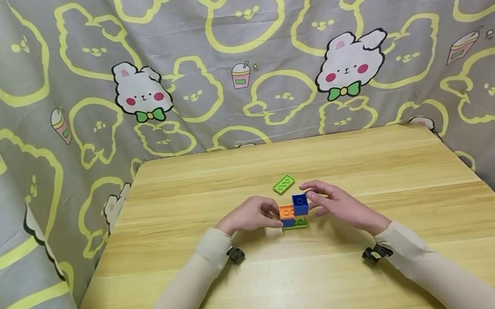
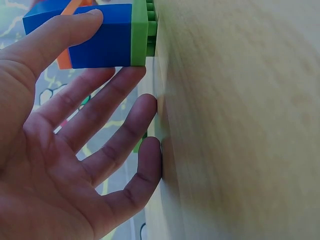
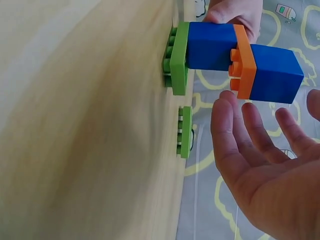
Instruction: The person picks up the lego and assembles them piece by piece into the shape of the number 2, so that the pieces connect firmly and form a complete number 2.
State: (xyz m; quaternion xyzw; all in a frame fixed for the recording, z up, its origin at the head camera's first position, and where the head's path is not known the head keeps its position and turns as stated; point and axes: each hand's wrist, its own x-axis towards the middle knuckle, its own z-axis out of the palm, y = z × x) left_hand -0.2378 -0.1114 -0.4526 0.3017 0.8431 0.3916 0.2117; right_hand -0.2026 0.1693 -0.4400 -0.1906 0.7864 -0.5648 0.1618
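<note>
An upside-down stack of toy building blocks stands on the table, hollow undersides up. At its base is a green plate (image 1: 301, 223), studs downward, carrying a lower blue block (image 3: 212, 46). Over that lies an orange plate (image 1: 286, 212), with an upper blue block (image 1: 301, 205) offset to the right. My left hand (image 1: 253, 214) pinches the lower blue block, its thumb flat on the near face and fingertips at the far side. Beside the upper blue block, my right hand (image 1: 340, 207) has its fingers spread and loosely bent, holding nothing; whether a fingertip touches is unclear.
A loose green plate (image 1: 284, 184) lies upside down on the wooden table (image 1: 278, 290), just behind the stack. A patterned grey curtain (image 1: 189, 34) hangs along the table's back and sides. Each wrist wears a small black camera mount (image 1: 236, 255).
</note>
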